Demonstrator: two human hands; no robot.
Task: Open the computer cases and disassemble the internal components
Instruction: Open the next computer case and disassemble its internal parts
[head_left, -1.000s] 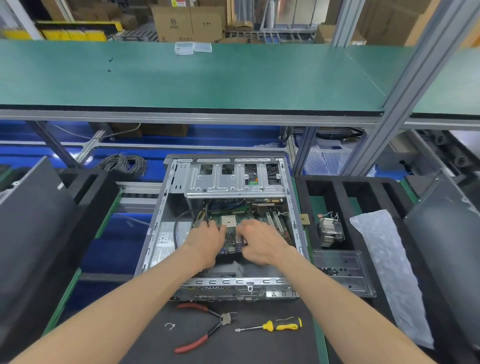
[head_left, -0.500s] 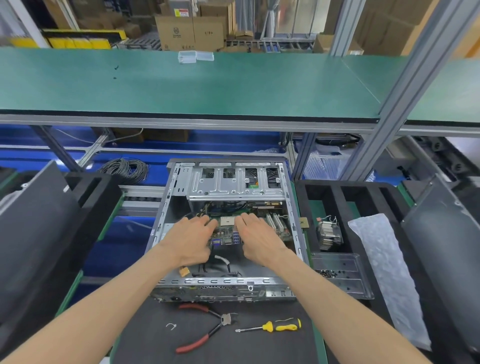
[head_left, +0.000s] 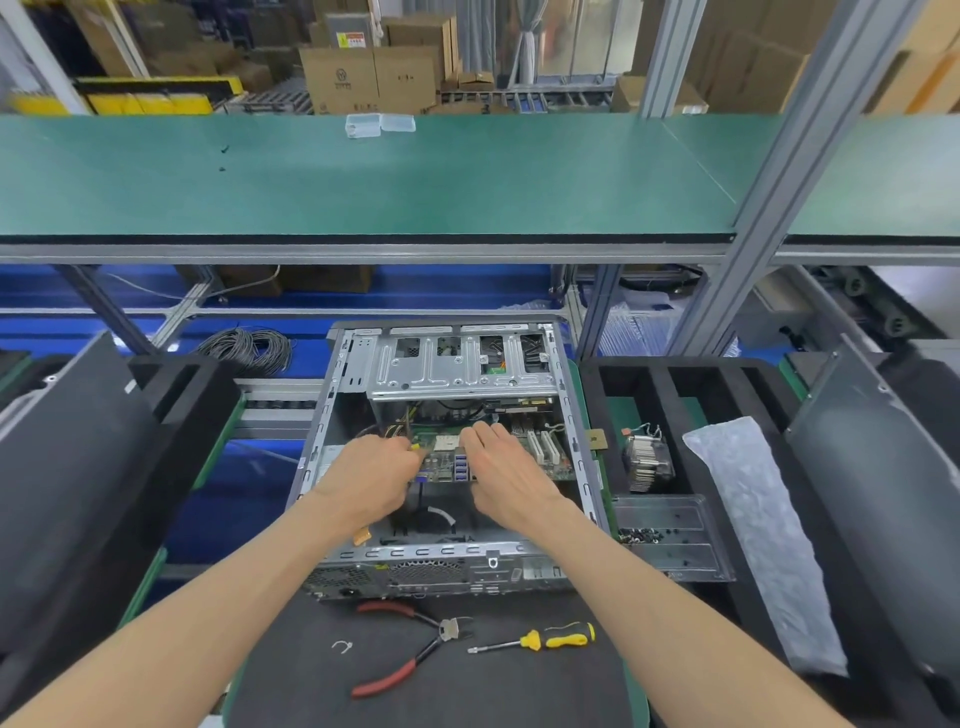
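A: Where does the job stand?

B: The computer case (head_left: 447, 457) lies on its side in the middle of the surface (head_left: 415, 670), side panel already off, interior exposed. The heatsink (head_left: 647, 462) is out too, sitting in the black foam tray (head_left: 639, 379) to the right, and a clear tray (head_left: 675, 540) near it holds a scatter of small screws. So the opening is done and part of the stripping as well, I judge.

A: And what is left inside?

B: The motherboard (head_left: 447, 462) is in the case, with its white slots showing to the right. The drive cage (head_left: 462, 366) sits at the far end, and cables run under it. Those all look yet to come out.

A: What are the hands doing?

B: Both are on the board. The left hand (head_left: 371, 480) has its fingers curled at the board's left edge, apparently gripping it among the yellow wires; the exact hold is hidden. The right hand (head_left: 501, 478) lies flatter, fingers fairly straight and close together, reaching over the board's middle.

A: Tools?

B: The red-handled pliers (head_left: 410, 649) and yellow screwdriver (head_left: 540, 640) lie untouched on the near surface, so this step seems to be bare-handed: probably freeing the board.
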